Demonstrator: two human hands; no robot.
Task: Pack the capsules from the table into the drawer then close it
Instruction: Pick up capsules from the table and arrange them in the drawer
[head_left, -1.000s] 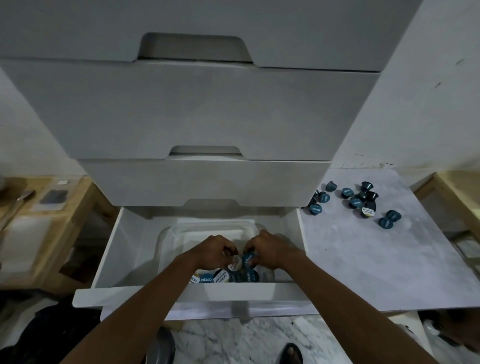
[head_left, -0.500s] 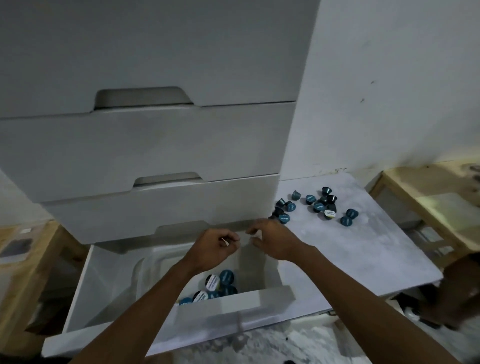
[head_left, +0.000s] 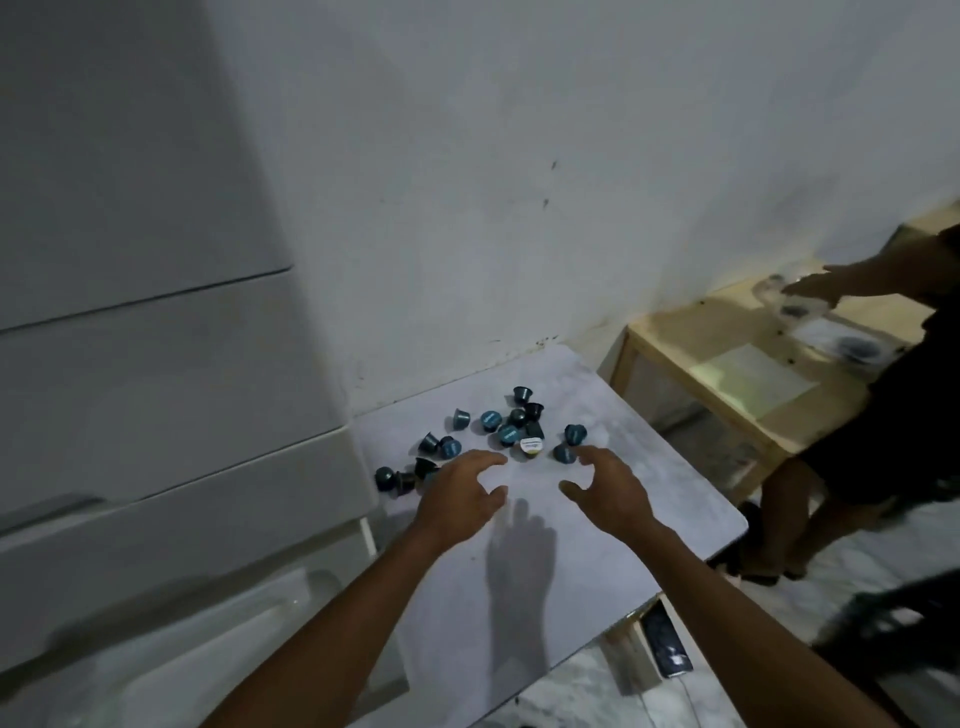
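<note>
Several dark blue capsules (head_left: 506, 434) lie scattered on the pale grey table (head_left: 545, 571) near the wall; one shows a white lid (head_left: 531, 446). My left hand (head_left: 460, 496) hovers just in front of the pile, fingers spread and curled, holding nothing. My right hand (head_left: 610, 488) hovers beside it to the right, also empty, its fingertips close to a capsule (head_left: 562, 453). The open drawer (head_left: 208, 649) is at the lower left, blurred, with a clear tub inside.
A grey drawer cabinet (head_left: 156, 364) fills the left side. Another person (head_left: 852, 431) stands at the right, reaching over a wooden table (head_left: 727, 353). A dark phone-like object (head_left: 667, 647) lies below the grey table's edge.
Both hands left the drawer and moved right over the table to the capsule pile. The view swung right, away from the drawer.
</note>
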